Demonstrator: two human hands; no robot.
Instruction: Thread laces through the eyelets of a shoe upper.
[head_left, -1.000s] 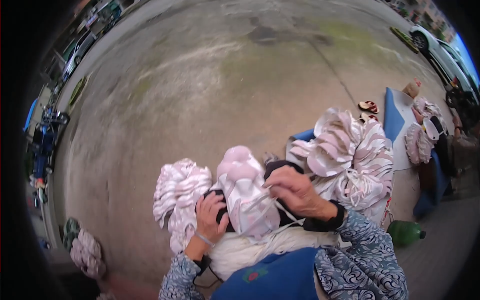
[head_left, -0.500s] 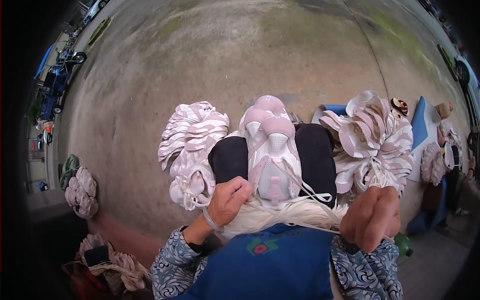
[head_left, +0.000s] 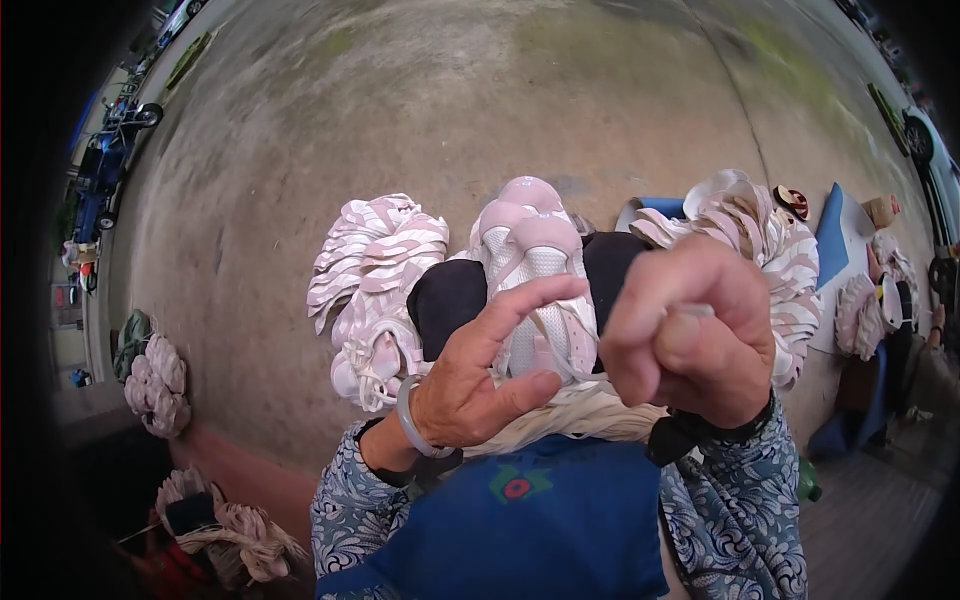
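Note:
Pink-and-white shoe uppers [head_left: 545,235] lie in front of me, toes pointing away, over dark cloth across my lap. My left hand [head_left: 465,385] reaches over the heel end of the nearest upper, with its forefinger stretched forward and its thumb apart. Higher up and closer to the camera, my right hand [head_left: 705,345] is pinched closed. A pale bit, seemingly a shoelace end, shows between its thumb and forefinger; the rest of that lace is hidden. Behind both wrists lies a bundle of off-white shoelaces [head_left: 570,425], above my blue apron [head_left: 580,520].
Piles of similar uppers stand to the left [head_left: 385,250] and to the right, the right pile [head_left: 790,290] partly behind my hand. More bundled uppers [head_left: 158,385] sit at far left. Blue-and-white sheets [head_left: 832,240] and another person's work lie at far right.
My right hand has risen from the lower right, leftward and toward the camera. The left hand has opened from a closed grip and reaches over the upper.

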